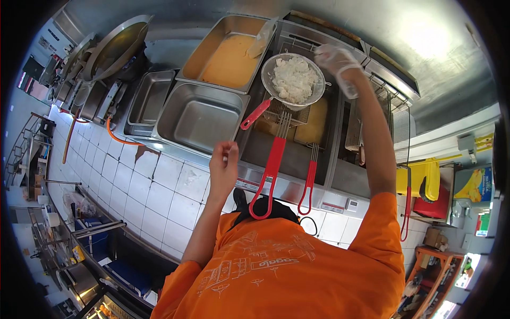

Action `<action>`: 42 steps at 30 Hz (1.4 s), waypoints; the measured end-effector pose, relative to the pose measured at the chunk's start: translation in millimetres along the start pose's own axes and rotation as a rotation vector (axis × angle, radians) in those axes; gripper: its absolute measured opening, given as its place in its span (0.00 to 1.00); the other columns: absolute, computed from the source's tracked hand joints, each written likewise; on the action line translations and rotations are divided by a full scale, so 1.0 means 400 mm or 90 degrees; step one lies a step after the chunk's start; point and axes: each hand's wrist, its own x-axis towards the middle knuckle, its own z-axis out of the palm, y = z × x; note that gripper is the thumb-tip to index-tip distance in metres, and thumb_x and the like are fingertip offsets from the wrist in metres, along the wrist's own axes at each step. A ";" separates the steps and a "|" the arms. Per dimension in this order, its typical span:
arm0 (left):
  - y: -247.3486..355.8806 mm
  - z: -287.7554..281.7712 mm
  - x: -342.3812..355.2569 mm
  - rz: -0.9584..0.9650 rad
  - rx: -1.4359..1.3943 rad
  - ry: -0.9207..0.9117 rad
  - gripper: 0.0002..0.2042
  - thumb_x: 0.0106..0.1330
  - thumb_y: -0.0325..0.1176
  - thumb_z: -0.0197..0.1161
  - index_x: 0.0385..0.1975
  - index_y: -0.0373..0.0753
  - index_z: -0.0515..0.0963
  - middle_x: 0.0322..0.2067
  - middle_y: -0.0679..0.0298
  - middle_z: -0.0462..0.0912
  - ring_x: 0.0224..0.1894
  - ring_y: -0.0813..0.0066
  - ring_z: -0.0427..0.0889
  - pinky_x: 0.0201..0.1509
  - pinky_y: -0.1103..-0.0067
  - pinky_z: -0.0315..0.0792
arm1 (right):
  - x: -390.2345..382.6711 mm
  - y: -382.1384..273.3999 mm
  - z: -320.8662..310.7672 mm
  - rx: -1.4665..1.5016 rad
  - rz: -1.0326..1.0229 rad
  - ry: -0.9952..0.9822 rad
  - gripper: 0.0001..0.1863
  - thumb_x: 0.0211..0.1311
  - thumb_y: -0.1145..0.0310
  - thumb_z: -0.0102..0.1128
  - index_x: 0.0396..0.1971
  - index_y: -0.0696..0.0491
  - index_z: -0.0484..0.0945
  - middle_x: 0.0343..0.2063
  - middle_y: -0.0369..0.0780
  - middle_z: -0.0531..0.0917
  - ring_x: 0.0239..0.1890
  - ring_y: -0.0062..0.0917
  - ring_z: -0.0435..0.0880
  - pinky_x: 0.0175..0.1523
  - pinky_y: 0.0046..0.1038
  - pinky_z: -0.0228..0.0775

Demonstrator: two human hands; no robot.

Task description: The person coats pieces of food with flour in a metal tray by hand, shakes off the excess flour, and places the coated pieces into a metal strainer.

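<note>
A round wire strainer [269, 89] with a red handle holds a heap of white, crumbly batter bits [295, 80]. It rests over the deep fryer on the counter. Just past its right rim is my right hand [337, 61], in a clear plastic glove and smeared by motion, so its fingers do not show well. My left hand [224, 162] is bare and loosely curled, with nothing visible in it, in front of the empty steel pan [202, 117]. Two fryer baskets with red handles [273, 165] [309, 181] hang in the fryer beneath and beside the strainer.
A deep steel pan [191, 72] of orange-tan batter, with a scoop-like piece in its corner, stands behind the empty one. A shallower pan [151, 98] and large woks [114, 48] lie left. Another wire basket [398, 117] hangs right, near a yellow bin [419, 181].
</note>
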 end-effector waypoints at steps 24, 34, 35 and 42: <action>-0.071 0.111 0.275 0.047 0.152 -0.146 0.15 0.73 0.44 0.55 0.46 0.38 0.77 0.36 0.50 0.84 0.42 0.46 0.83 0.45 0.64 0.75 | 0.179 -0.082 0.216 -0.532 -0.088 -0.359 0.14 0.57 0.70 0.60 0.44 0.53 0.85 0.46 0.47 0.85 0.50 0.37 0.85 0.49 0.37 0.79; -0.102 0.117 0.286 0.065 0.164 -0.124 0.15 0.72 0.44 0.55 0.45 0.39 0.78 0.36 0.52 0.85 0.42 0.48 0.83 0.46 0.62 0.74 | 0.156 -0.025 0.316 -0.328 0.038 -0.227 0.15 0.58 0.67 0.58 0.44 0.53 0.85 0.45 0.49 0.85 0.51 0.44 0.83 0.53 0.38 0.75; -0.096 0.122 0.283 0.053 0.155 -0.126 0.15 0.72 0.44 0.55 0.45 0.39 0.78 0.36 0.52 0.85 0.42 0.48 0.83 0.46 0.62 0.75 | 0.156 -0.001 0.325 -0.316 0.027 -0.203 0.17 0.61 0.63 0.57 0.46 0.52 0.84 0.47 0.49 0.84 0.53 0.44 0.82 0.54 0.39 0.74; -0.085 0.140 0.279 0.065 0.151 -0.133 0.15 0.71 0.44 0.56 0.46 0.40 0.78 0.37 0.52 0.85 0.43 0.48 0.83 0.46 0.63 0.75 | 0.173 0.068 0.306 -0.292 -0.072 -0.225 0.28 0.65 0.44 0.53 0.46 0.55 0.82 0.43 0.51 0.84 0.47 0.43 0.83 0.50 0.39 0.73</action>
